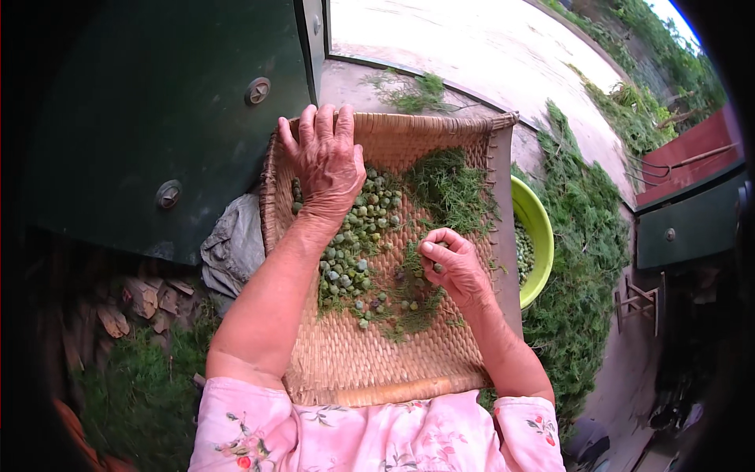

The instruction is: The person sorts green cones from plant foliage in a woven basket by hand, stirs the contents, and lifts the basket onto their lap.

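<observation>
Nearest, a pink floral garment meets the near edge of a woven basket; over the basket's right half the right hand is closed, thumb against forefinger, with a small green cone in its curled fingers; loose sprigs lie just below it; round green cones pile up left of the middle, and a feathery green clump sits toward the far right; the left hand lies over the far left rim, fingers slightly apart, though whether they grip I cannot tell; outside, to the right, a lime-green basin stands beside heaped branches; beyond, pale ground lies bright past the threshold.
</observation>
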A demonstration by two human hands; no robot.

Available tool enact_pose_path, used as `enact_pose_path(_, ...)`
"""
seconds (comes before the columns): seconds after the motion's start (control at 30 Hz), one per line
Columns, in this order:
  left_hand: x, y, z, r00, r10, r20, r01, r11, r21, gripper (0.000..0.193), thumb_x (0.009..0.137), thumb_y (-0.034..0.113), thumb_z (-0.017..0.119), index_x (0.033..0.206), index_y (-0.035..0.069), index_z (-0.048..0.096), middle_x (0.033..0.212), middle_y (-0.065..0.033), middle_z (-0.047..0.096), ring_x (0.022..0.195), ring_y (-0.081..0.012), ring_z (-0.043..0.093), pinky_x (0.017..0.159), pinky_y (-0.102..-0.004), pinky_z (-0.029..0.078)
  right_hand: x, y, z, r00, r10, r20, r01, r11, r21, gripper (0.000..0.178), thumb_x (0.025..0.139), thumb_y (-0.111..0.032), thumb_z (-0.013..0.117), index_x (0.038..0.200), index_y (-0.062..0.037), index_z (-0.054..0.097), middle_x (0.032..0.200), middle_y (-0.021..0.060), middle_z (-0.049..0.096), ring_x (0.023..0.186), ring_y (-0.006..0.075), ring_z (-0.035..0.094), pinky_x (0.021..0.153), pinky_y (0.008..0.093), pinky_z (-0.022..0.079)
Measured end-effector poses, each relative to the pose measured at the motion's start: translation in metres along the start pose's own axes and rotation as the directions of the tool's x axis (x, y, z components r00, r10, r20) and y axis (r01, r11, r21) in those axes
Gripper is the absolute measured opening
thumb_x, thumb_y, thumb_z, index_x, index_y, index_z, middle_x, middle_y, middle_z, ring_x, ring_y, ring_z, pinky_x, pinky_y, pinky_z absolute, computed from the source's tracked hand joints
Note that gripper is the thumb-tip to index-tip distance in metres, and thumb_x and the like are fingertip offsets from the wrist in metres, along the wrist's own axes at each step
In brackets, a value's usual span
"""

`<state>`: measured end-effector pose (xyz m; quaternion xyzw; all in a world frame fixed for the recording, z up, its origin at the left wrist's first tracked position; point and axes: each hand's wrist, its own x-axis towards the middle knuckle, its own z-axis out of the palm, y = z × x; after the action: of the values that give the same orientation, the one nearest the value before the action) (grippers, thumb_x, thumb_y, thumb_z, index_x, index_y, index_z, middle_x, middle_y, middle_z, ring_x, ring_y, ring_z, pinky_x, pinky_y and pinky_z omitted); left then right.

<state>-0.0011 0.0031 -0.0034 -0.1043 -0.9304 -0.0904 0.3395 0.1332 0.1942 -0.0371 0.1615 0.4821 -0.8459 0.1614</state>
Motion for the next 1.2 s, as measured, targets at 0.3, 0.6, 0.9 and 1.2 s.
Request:
enact_pose_path(0.3, 0.000, 0.001, 0.002, 1.000, 0.019, 0.010, -0.019, 1.000, 0.015, 0.067, 0.065, 0.022, 0.078, 0.126, 0.013, 0.050, 0.122, -0.0057, 0.046, 0.123, -0.0264, 0.038, 0.108, -0.0597, 0.018, 0.026, 0.031, 0.027, 0.865, -0.399, 0.306, 0.341, 0.018, -0.940, 0.022, 0.075, -0.003, 0.067, 0.096, -0.0045, 0.061, 0.086, 0.0151, 0.055, 0.080, 0.0326, 0.058, 0.069, 0.0389, 0.048)
enact_pose_path(0.6, -0.003, -0.012, -0.003, 1.000, -0.015, 0.022, 0.013, 0.996, 0.089, 0.071, 0.066, 0.020, 0.078, 0.130, 0.014, 0.048, 0.126, -0.0047, 0.046, 0.125, -0.0252, 0.038, 0.109, -0.0575, 0.018, -0.020, -0.050, -0.054, 0.656, -0.753, 0.045, 0.247, 0.158, -0.956, 0.021, 0.075, 0.001, 0.066, 0.095, -0.0041, 0.062, 0.086, 0.0083, 0.058, 0.072, 0.0199, 0.058, 0.065, 0.0301, 0.048)
enact_pose_path(0.9, -0.004, -0.009, -0.001, 1.000, -0.016, 0.006, 0.015, 0.994, 0.109, 0.072, 0.064, 0.020, 0.079, 0.128, 0.014, 0.049, 0.124, -0.0046, 0.047, 0.124, -0.0251, 0.039, 0.108, -0.0581, 0.020, -0.044, -0.061, -0.198, 0.567, -0.821, -0.065, -0.166, -0.037, -0.985, 0.032, 0.076, 0.000, 0.058, 0.107, -0.0014, 0.059, 0.115, 0.0154, 0.055, 0.096, 0.0303, 0.059, 0.083, 0.0358, 0.049)
enact_pose_path(1.2, -0.001, -0.006, 0.005, 1.000, 0.020, 0.013, -0.021, 0.992, 0.127, 0.072, 0.065, 0.021, 0.079, 0.129, 0.016, 0.048, 0.124, -0.0043, 0.047, 0.124, -0.0250, 0.039, 0.108, -0.0582, 0.020, -0.040, -0.059, -0.157, 0.592, -0.779, -0.206, -0.019, 0.242, -0.970, 0.019, 0.082, -0.001, 0.061, 0.100, 0.0024, 0.063, 0.082, 0.0062, 0.062, 0.062, 0.0119, 0.059, 0.059, 0.0247, 0.050)
